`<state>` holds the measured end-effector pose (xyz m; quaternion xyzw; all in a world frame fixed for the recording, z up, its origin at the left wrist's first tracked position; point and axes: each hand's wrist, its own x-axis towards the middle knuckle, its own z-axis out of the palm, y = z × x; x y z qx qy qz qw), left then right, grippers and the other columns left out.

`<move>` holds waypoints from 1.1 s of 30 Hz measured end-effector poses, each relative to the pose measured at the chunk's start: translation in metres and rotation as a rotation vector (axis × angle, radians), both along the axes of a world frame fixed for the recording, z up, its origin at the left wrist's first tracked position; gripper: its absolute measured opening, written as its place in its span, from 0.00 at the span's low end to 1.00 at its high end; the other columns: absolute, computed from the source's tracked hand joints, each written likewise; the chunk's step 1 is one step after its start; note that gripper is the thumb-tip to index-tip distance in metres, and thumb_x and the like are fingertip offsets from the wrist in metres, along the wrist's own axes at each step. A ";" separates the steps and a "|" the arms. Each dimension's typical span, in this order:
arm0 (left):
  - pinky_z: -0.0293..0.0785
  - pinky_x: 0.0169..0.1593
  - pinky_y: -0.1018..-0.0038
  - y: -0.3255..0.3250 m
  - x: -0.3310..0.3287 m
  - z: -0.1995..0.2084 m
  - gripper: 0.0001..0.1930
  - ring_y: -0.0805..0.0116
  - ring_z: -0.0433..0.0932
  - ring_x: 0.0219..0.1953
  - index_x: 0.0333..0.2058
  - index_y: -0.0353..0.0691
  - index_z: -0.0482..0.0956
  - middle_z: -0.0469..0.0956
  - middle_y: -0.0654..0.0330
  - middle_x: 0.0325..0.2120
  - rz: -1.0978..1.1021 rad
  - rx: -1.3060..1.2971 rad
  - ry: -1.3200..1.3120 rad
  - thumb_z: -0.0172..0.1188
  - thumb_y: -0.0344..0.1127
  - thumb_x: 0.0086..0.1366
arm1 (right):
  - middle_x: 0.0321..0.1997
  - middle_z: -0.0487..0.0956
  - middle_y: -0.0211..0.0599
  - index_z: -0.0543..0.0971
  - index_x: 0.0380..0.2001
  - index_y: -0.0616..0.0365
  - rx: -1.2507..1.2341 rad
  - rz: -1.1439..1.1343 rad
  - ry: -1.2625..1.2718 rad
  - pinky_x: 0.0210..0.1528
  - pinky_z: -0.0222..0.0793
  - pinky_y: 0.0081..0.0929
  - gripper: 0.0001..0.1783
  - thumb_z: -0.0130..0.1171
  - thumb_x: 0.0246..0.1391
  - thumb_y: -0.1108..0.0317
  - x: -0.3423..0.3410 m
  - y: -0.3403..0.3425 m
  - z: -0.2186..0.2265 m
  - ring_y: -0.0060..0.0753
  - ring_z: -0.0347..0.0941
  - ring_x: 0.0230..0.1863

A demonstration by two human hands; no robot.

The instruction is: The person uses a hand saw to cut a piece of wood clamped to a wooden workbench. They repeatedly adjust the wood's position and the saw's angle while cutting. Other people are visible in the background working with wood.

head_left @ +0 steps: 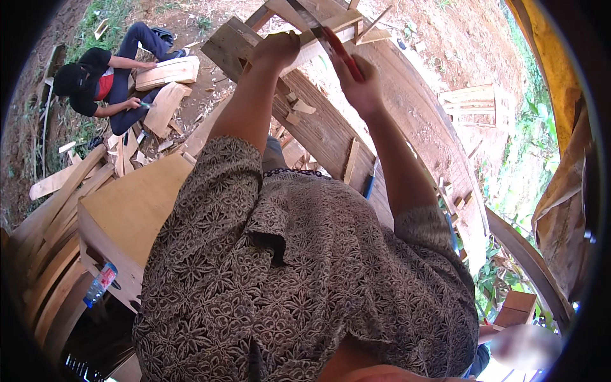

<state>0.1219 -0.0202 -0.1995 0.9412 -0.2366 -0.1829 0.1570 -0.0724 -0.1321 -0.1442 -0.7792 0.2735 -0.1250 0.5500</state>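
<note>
Far left of the fingers, a co-worker (95,83) is sitting with one hand resting on a pale wooden block (167,73). Next, the left hand (280,49) is bending its fingers down at a pale wood strip (342,21) — gripping or only pressing, can't tell; likely steadying it over the bench boards (324,137). Loose wood chips (303,107) are lying below those fingers. The saw (337,48) is slanting up-left from the right fingers, probably so the blade is crossing the strip; contact isn't clear. It's showing a red handle and a thin grey blade running out of view at top. Rightmost, the right hand (359,83) is wrapping its fingers narrow around that handle — presumably for control.
</note>
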 end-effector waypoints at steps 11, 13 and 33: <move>0.75 0.57 0.48 0.007 -0.001 0.003 0.28 0.38 0.82 0.48 0.43 0.34 0.84 0.83 0.41 0.44 -0.085 0.040 -0.035 0.35 0.47 0.74 | 0.21 0.68 0.41 0.75 0.30 0.64 0.012 0.113 0.137 0.27 0.59 0.34 0.12 0.61 0.63 0.67 -0.185 0.024 0.103 0.36 0.66 0.23; 0.80 0.49 0.51 0.011 0.005 -0.016 0.20 0.42 0.84 0.43 0.39 0.35 0.84 0.85 0.44 0.40 -0.223 0.060 -0.154 0.42 0.39 0.72 | 0.21 0.69 0.40 0.75 0.29 0.63 -0.045 0.118 0.071 0.27 0.59 0.35 0.13 0.61 0.63 0.66 -0.145 0.022 0.076 0.35 0.66 0.22; 0.77 0.57 0.53 0.013 0.011 -0.035 0.32 0.46 0.82 0.51 0.49 0.39 0.83 0.84 0.47 0.46 -0.236 0.060 -0.202 0.37 0.58 0.72 | 0.21 0.66 0.34 0.73 0.27 0.61 0.033 0.074 0.130 0.28 0.58 0.31 0.13 0.59 0.65 0.67 -0.159 0.014 0.067 0.25 0.64 0.25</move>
